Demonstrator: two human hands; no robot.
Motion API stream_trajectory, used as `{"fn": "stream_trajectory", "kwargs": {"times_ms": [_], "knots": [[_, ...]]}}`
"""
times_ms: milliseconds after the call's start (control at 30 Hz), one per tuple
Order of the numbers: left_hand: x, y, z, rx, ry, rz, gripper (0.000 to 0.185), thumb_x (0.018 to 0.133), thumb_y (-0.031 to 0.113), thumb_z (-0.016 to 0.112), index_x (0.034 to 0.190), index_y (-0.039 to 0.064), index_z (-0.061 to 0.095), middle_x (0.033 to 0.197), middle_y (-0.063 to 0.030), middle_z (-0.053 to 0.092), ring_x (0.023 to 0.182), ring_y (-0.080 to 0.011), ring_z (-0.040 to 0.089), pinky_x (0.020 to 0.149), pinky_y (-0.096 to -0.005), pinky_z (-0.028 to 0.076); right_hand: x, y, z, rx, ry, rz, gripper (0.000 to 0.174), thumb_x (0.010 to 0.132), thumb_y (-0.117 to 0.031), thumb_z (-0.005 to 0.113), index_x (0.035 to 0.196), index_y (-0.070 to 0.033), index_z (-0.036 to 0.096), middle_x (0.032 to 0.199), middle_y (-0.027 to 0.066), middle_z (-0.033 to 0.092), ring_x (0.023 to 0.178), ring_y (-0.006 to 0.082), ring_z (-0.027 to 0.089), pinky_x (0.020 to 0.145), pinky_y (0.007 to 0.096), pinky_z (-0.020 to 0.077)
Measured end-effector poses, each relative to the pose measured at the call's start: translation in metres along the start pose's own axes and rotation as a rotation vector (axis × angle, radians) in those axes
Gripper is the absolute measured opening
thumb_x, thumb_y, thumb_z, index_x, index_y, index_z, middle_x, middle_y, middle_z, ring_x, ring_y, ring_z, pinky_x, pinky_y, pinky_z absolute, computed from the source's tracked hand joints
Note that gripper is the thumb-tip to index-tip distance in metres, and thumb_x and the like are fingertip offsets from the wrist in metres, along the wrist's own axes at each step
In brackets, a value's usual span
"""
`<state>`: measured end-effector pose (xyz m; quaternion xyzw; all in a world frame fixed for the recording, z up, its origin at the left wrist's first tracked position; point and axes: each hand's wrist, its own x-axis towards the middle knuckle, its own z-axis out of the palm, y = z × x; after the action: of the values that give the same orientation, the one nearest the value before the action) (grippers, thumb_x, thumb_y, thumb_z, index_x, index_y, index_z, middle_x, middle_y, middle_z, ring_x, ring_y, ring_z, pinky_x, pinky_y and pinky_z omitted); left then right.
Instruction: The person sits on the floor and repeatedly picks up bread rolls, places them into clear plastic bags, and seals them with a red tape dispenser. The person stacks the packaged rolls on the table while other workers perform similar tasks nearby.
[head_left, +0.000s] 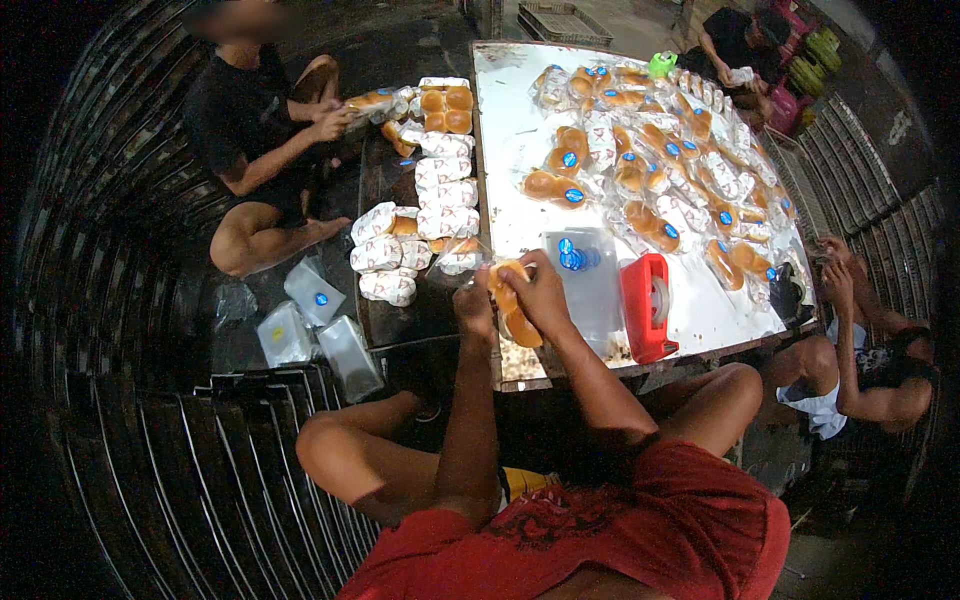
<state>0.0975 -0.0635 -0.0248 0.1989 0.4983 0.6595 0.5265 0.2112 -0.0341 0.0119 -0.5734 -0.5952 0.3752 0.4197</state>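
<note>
Between my two hands, over the near left corner of the white tabletop, is a golden bread roll (521, 326) with several lobes. My left hand (474, 306) grips its left side, and a bit of clear plastic film shows just above. From the right, my right hand (545, 291) presses its thumb on the roll's top. Right of my hands lies a clear plastic sheet or bag stack (589, 300) with blue round stickers (574, 256) on it. A red tape dispenser (643, 311) stands beside that. Rolls in printed white paper (442, 196) are stacked to the left.
Bagged rolls with blue stickers (574, 196) cover much of the white table (510, 97). Packs of clear bags (349, 352) lie at lower left. One person (240, 120) handles a bagged roll at left; others sit at far right (885, 360) and top right (739, 52).
</note>
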Motion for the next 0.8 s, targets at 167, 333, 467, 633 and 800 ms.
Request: {"fn": "stream_trajectory", "kwargs": {"times_ms": [167,333,467,633,800], "knots": [[-0.001,0.005,0.013,-0.152,-0.073,0.050,0.037,0.095,0.036,0.066,0.097,-0.001,0.069,0.089,-0.0053,0.067,0.079,-0.0109,0.060,0.068,-0.0268,0.049,-0.021,0.000,0.007,0.083,0.078,-0.037,0.033,0.093,-0.025,0.069,0.113,-0.001,0.058,0.110,0.0144,0.066,0.106,0.0217,0.062,0.089,0.0339,0.0484],[0.006,0.015,0.006,-0.137,-0.112,-0.011,0.036,0.095,0.034,0.068,0.096,-0.002,0.070,0.088,-0.0040,0.067,0.079,-0.0117,0.061,0.069,-0.0273,0.050,-0.036,0.000,0.000,0.128,-0.220,-0.143,0.048,0.096,-0.023,0.066,0.137,-0.003,0.052,0.129,0.0147,0.058,0.120,0.0205,0.054,0.099,0.0339,0.0451],[-0.001,0.015,-0.001,0.132,-0.337,0.159,0.034,0.094,0.033,0.069,0.092,-0.001,0.070,0.086,-0.0028,0.067,0.079,-0.0124,0.061,0.070,-0.0285,0.050,-0.022,0.002,-0.006,0.223,0.065,-0.105,0.033,0.092,-0.024,0.070,0.109,0.001,0.057,0.105,0.0133,0.058,0.100,0.0208,0.056,0.089,0.0366,0.0469],[0.025,0.014,-0.020,-0.060,-0.425,-0.245,0.035,0.097,0.035,0.060,0.103,0.002,0.066,0.093,-0.0075,0.069,0.088,-0.0177,0.067,0.078,-0.0353,0.056,-0.022,-0.006,-0.012,0.297,-0.209,0.123,0.039,0.088,-0.023,0.076,0.108,-0.004,0.049,0.100,0.0045,0.052,0.090,0.0123,0.052,0.079,0.0297,0.0470],[0.045,0.021,-0.058,-0.480,-0.166,-0.103,0.040,0.099,0.040,0.055,0.116,0.005,0.056,0.098,-0.0092,0.067,0.088,-0.0235,0.068,0.073,-0.0381,0.059,-0.051,-0.020,-0.024,0.206,-0.479,-0.388,0.059,0.082,-0.017,0.079,0.135,-0.006,0.056,0.147,0.0138,0.043,0.127,0.0283,0.052,0.101,0.0406,0.0470]]}}
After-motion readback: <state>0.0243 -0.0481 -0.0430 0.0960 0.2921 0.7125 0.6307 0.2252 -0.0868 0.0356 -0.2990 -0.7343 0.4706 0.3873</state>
